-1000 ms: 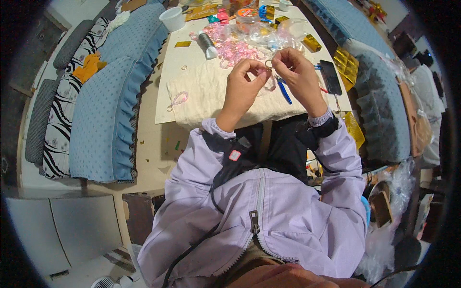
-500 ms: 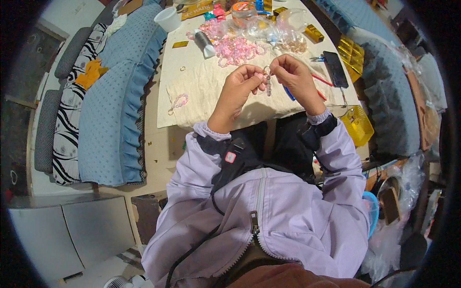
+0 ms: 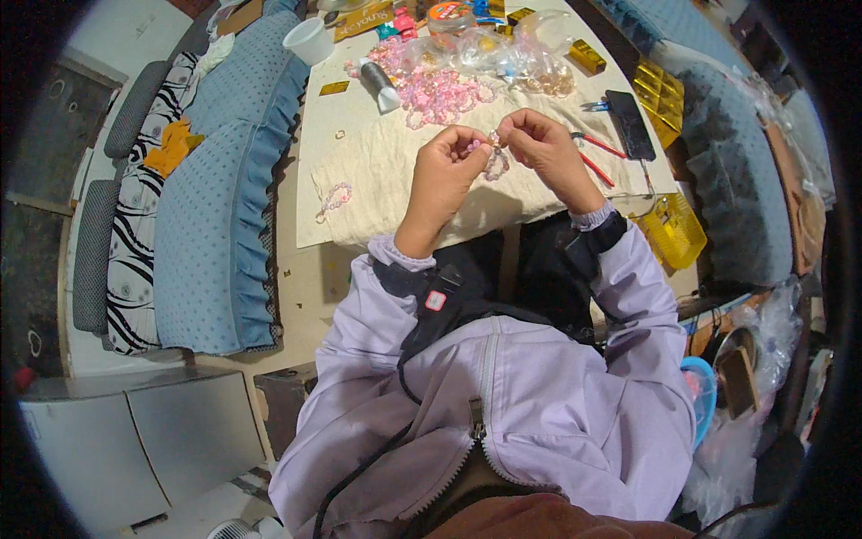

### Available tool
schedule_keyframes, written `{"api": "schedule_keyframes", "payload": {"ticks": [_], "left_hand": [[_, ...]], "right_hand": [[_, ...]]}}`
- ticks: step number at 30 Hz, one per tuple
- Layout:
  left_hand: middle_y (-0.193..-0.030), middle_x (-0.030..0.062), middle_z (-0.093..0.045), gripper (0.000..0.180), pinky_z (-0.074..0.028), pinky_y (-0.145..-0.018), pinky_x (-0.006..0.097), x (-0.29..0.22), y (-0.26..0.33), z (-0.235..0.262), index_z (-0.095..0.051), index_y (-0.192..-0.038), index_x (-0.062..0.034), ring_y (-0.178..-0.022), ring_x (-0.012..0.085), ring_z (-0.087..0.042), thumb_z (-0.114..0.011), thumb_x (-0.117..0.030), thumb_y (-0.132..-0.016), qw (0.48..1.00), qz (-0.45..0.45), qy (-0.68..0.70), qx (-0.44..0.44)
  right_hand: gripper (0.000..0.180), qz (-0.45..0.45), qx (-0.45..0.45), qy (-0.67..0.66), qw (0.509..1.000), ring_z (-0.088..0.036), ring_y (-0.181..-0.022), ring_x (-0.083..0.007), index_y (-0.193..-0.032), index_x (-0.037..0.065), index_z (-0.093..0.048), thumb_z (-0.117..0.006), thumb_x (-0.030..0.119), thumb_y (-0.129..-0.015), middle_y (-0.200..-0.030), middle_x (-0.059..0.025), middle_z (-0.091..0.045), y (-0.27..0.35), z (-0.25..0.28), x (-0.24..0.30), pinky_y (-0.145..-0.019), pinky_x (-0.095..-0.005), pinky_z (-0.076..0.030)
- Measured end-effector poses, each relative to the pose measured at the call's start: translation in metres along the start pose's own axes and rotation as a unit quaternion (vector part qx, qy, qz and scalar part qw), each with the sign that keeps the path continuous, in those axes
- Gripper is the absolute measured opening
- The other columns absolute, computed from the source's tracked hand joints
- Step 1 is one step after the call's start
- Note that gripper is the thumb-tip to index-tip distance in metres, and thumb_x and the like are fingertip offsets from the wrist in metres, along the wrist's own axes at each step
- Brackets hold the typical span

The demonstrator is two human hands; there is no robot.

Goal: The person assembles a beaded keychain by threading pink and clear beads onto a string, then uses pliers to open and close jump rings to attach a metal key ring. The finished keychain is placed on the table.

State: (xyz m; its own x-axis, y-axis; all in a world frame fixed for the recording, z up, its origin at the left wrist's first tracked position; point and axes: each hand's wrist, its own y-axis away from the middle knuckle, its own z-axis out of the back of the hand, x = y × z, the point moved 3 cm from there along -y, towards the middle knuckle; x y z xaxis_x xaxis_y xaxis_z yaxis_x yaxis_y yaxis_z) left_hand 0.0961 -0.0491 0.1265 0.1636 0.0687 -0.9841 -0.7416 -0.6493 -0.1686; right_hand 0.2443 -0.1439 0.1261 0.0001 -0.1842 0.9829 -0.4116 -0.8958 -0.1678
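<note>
Over the near part of the cloth-covered table, my left hand [image 3: 446, 180] and my right hand [image 3: 546, 157] meet with fingertips pinched. Between them they hold a small beaded strand [image 3: 496, 167] of pinkish and clear beads, which hangs below the fingers as a loop. Its upper end is partly hidden by my fingers. Beyond my hands lies a heap of pink bead strands [image 3: 437, 97]. A separate small bead loop [image 3: 336, 198] rests to the left on the cloth, and a little ring [image 3: 339, 134] lies farther back.
Red-handled pliers [image 3: 600, 160] and a dark phone [image 3: 630, 124] with a cable lie at the right. Farther back are a grey spool [image 3: 379, 85], clear plastic bags [image 3: 521, 58], a white tub [image 3: 308, 41] and an orange-lidded jar [image 3: 451, 25]. A yellow basket [image 3: 675, 232] stands beside the table's right edge.
The beaded strand hung straight under a visible ring; now it hangs as a loop, and the ring no longer shows clearly. My right hand has shifted slightly left. The view has tilted slightly.
</note>
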Motion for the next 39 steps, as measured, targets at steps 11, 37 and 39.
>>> {"api": "schedule_keyframes", "payload": {"ticks": [11, 37, 39], "left_hand": [[-0.085, 0.0001, -0.066, 0.009, -0.05, -0.068, 0.021, 0.0, 0.004, -0.006, -0.067, -0.1, 0.0003, -0.075, 0.0048, -0.061, -0.07, -0.006, -0.094, 0.999, 0.005, 0.014, -0.038], [-0.092, 0.006, -0.069, 0.014, -0.054, -0.066, 0.024, 0.026, 0.018, 0.002, -0.061, -0.113, -0.0022, -0.08, 0.0137, -0.071, -0.059, -0.006, -0.1, 1.0, 0.022, -0.015, -0.004], [-0.094, 0.0064, -0.069, 0.015, -0.053, -0.063, 0.023, 0.032, 0.016, 0.01, -0.06, -0.115, -0.0033, -0.079, 0.015, -0.072, -0.056, -0.011, -0.103, 0.996, 0.061, -0.039, 0.041]], "right_hand": [[0.014, 0.067, -0.032, 0.1, 0.992, -0.052, -0.079, -0.0022, -0.104, 0.004, -0.065, -0.067, 0.017, -0.099, -0.089, 0.0051, -0.061, 0.002, -0.004, 0.0, -0.07, -0.0198, -0.042], [0.014, 0.163, 0.019, 0.381, 0.91, -0.064, -0.075, -0.0258, -0.098, 0.004, -0.061, -0.068, 0.014, -0.093, -0.086, -0.011, -0.064, 0.021, -0.02, 0.005, -0.066, -0.0343, -0.051], [0.017, 0.195, 0.057, 0.441, 0.874, -0.066, -0.078, -0.0312, -0.099, 0.004, -0.059, -0.069, 0.017, -0.092, -0.088, -0.013, -0.063, 0.023, -0.02, 0.009, -0.066, -0.0391, -0.052]]}}
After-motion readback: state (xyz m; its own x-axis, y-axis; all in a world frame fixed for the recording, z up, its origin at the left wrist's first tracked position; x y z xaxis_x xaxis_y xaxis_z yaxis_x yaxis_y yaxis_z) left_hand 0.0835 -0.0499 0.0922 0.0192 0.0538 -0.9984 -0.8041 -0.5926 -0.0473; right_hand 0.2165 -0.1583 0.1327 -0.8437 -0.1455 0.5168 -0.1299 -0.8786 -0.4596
